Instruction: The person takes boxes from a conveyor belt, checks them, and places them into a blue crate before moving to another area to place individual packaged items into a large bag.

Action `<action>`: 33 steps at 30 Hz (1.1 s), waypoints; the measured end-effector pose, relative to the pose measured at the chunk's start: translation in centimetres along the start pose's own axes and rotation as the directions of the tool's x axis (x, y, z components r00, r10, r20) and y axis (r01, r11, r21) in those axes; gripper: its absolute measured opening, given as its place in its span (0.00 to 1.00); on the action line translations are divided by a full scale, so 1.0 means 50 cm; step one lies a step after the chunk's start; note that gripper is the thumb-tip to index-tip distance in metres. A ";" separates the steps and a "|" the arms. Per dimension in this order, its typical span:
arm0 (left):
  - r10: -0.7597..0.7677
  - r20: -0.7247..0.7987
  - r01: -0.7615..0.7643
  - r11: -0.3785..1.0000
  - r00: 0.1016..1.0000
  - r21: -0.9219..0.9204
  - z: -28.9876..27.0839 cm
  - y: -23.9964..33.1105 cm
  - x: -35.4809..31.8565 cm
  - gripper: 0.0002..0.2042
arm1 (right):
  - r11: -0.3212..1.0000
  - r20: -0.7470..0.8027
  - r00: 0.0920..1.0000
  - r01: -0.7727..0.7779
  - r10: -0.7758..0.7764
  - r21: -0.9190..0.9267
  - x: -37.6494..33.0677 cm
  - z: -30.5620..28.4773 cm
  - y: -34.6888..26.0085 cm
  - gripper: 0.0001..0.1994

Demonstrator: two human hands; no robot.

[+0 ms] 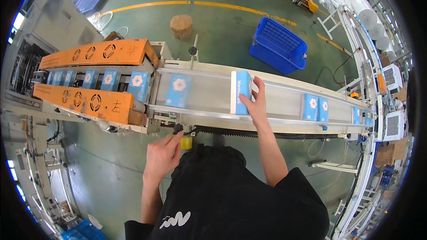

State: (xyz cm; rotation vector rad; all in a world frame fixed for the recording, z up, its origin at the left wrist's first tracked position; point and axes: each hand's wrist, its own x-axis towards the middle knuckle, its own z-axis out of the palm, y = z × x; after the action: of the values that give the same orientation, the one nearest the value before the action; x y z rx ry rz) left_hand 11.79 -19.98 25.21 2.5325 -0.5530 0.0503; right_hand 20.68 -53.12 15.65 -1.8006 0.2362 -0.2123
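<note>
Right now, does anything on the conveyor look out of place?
Mildly: the pack in the right hand looks tipped, its lettered side facing the camera, whereas the neighbouring packs show their flower prints.

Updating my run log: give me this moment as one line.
right hand: holding blue-and-white pack | left hand: at black knob | conveyor: more blue packs either side

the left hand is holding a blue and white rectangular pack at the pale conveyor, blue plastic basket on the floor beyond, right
No, the head view shows the right hand, not the left hand, holding the blue and white rectangular pack; the rest stands.
</note>
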 end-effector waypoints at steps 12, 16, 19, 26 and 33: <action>0.286 -0.157 -0.295 0.955 0.945 -0.035 -0.090 0.121 0.156 0.31 | 0.883 0.414 0.892 -0.036 -0.183 0.468 -0.131 -0.028 -0.289 0.53; 0.340 -0.134 -0.350 0.935 0.931 -0.063 -0.090 0.133 0.149 0.30 | 0.885 0.420 0.894 -0.065 -0.153 0.461 -0.138 -0.030 -0.284 0.52; 0.370 -0.107 -0.381 0.918 0.923 -0.108 -0.079 0.144 0.136 0.30 | 0.882 0.385 0.916 -0.086 -0.113 0.464 -0.134 -0.036 -0.277 0.52; 0.487 0.020 -0.471 0.855 0.873 -0.218 -0.038 0.181 0.110 0.27 | 0.924 0.183 0.971 0.079 -0.157 0.374 -0.112 -0.070 -0.253 0.50; 0.326 0.067 -0.304 0.927 0.943 -0.221 0.047 0.157 0.093 0.23 | 0.954 0.123 0.979 0.121 -0.160 0.276 -0.076 -0.109 -0.223 0.48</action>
State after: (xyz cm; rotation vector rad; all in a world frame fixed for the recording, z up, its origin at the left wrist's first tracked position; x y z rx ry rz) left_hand 12.74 -28.97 27.84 2.2305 -0.9535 -0.0205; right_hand 16.08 -54.55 27.73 -1.5559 -0.0251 -0.2032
